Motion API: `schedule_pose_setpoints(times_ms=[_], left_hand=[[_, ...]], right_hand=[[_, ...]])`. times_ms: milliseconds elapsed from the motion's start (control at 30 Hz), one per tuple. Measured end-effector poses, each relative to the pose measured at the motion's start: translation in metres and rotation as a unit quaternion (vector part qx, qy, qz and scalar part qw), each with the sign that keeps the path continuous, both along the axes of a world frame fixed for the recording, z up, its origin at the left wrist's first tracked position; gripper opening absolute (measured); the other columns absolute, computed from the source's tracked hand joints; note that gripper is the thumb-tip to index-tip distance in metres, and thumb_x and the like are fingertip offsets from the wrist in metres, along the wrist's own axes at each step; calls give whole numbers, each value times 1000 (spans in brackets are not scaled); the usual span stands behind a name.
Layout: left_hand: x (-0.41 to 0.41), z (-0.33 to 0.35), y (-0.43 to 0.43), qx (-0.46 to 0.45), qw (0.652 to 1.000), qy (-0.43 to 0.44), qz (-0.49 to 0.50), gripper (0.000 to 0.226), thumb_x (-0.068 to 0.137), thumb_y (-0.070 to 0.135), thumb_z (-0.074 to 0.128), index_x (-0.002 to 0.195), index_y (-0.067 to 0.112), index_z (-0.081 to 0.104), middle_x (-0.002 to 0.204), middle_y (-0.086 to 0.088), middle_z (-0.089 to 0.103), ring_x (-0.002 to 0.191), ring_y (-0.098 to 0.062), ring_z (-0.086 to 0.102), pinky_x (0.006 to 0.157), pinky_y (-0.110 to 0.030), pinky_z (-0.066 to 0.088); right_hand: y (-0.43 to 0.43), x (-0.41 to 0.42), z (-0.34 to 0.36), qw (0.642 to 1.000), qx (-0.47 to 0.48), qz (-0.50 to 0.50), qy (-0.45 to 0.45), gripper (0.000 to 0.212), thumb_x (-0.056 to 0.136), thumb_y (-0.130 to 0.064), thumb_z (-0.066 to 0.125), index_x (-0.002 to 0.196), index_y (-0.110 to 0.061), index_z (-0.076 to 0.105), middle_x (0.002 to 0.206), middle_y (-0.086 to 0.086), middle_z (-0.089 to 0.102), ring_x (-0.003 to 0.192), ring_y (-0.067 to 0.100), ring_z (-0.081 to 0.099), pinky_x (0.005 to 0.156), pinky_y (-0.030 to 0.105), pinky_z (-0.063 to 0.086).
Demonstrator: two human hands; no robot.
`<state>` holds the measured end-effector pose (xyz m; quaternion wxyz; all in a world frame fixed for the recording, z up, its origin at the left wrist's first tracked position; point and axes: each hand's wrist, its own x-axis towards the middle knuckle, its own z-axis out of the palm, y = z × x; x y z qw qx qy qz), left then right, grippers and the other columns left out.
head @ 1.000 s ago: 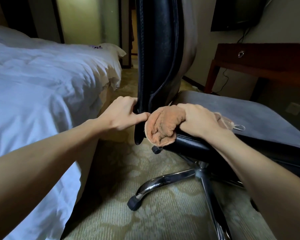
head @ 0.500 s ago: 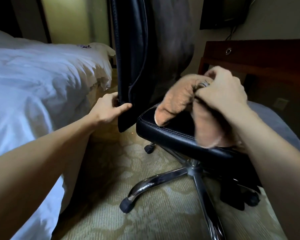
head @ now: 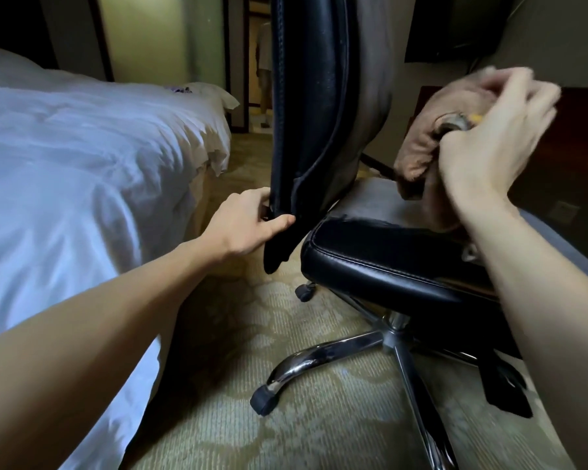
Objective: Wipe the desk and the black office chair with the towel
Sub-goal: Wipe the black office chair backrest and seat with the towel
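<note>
A rumpled, white-covered bed (head: 82, 157) fills the left of the frame. Patterned olive carpet (head: 218, 418) spreads across the lower centre. A dim doorway (head: 253, 106) stands at upper centre.

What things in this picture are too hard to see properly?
All in the head view:
- The right hand and the towel it holds are smeared by motion, so its finger positions are unclear.
- The chair backrest is cut off by the top edge.
- The desk is dark and partly behind the right hand.
- The left hand has its fingertips hidden behind the backrest.
- The chair base is partly covered by the right forearm.
</note>
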<state>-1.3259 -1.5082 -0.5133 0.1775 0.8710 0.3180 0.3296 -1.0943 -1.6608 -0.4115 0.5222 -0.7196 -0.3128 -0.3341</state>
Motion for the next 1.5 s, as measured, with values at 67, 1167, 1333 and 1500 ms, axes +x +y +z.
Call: schedule_pose_setpoints(times_ms=[67,1167,1333,1500], left_hand=[[1,-2,-3,1,1000,2,1,41,93,50,69,128,29,66,112,7,76,99,-11,72,92,-37,57],[10,-7,-14,-79,996,12,30,69,81,49,80,139,30,49,123,8,70,112,-15,65,95,-33,52],[16,-5,-6,-115,993,-3,11,49,86,26,83,128,24,58,124,4,68,108,-10,62,90,-22,44],[4,0,-4,-72,997,30,-1,32,89,22,78,116,25,62,109,6,71,76,4,61,62,-8,43]], right_hand=[[14,0,-3,987,-142,14,-75,49,82,0,64,128,-11,52,139,18,46,128,38,45,98,36,41],[44,-24,-79,837,-467,283,-2,75,66,-64,62,136,-40,45,125,-3,61,117,31,56,94,50,49],[48,-22,-80,847,-452,281,-3,65,70,-62,69,127,-38,47,110,-8,63,107,27,58,86,44,48],[55,-32,-75,846,-440,299,-23,51,71,-59,73,107,-39,43,94,-12,59,97,25,57,78,40,44]])
